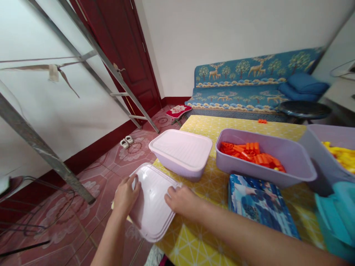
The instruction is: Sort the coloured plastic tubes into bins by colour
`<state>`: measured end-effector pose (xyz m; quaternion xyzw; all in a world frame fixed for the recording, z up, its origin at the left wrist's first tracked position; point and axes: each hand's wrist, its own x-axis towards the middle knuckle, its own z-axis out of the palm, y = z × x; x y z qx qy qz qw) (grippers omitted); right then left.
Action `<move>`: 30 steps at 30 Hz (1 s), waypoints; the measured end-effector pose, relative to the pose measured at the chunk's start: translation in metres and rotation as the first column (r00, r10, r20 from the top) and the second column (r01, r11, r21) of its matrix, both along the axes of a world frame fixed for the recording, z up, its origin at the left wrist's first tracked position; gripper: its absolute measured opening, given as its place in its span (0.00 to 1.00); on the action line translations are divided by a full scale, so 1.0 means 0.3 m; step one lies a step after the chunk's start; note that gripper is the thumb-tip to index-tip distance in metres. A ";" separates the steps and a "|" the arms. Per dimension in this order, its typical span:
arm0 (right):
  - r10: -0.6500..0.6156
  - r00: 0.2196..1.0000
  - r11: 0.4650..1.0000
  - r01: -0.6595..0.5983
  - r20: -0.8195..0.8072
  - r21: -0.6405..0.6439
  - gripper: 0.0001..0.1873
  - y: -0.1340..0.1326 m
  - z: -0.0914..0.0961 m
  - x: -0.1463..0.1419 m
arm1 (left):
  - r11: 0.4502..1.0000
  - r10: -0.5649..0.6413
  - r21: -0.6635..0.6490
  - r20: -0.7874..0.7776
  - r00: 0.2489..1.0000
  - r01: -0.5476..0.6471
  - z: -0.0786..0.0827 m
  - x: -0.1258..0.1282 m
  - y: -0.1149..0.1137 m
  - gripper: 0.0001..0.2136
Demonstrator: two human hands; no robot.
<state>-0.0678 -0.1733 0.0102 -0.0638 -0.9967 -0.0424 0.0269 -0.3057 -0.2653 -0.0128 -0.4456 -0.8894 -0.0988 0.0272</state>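
Observation:
A pale pink plastic lid [152, 207] lies at the left corner of the yellow table [205, 240], hanging partly over its edge. My left hand [126, 194] grips the lid's left rim, fingers curled round it. My right hand [181, 201] presses on the lid's right rim with fingers closed on the edge. Just behind stands a closed pink box [181, 151] with its own lid on.
A purple tub [266, 160] of orange pieces sits mid-table, another tub [330, 151] with yellow pieces at the right. A blue picture box [259, 207] and teal containers [337, 221] lie near me. A metal ladder [41, 147], red door and blue sofa [255, 85] stand beyond.

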 end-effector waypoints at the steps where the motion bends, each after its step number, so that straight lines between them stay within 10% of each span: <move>1: 0.064 0.998 0.998 -0.063 -0.019 0.016 0.07 0.005 -0.008 0.005 | 1.000 -0.007 0.022 0.007 1.000 0.007 -0.003 -0.005 -0.001 0.22; 8: 0.287 0.944 0.957 -0.277 -0.164 0.082 0.08 0.014 0.041 0.080 | 0.991 -0.053 0.136 0.273 0.961 0.016 -0.016 -0.081 -0.016 0.26; 18: 0.172 0.898 0.984 -0.139 -0.405 0.110 0.08 -0.026 0.090 0.180 | 0.904 -0.240 0.427 0.528 0.815 -0.011 0.069 -0.022 0.006 0.28; 23: -0.028 0.892 1.000 0.031 -0.452 -0.001 0.10 -0.054 0.133 0.276 | 0.758 -0.555 0.469 0.096 0.827 0.454 0.197 0.090 0.110 0.24; 30: -0.157 0.751 0.987 0.132 -0.642 -0.088 0.19 -0.123 0.083 0.392 | 0.619 -0.769 -0.053 -0.239 0.592 0.783 0.277 0.127 0.391 0.37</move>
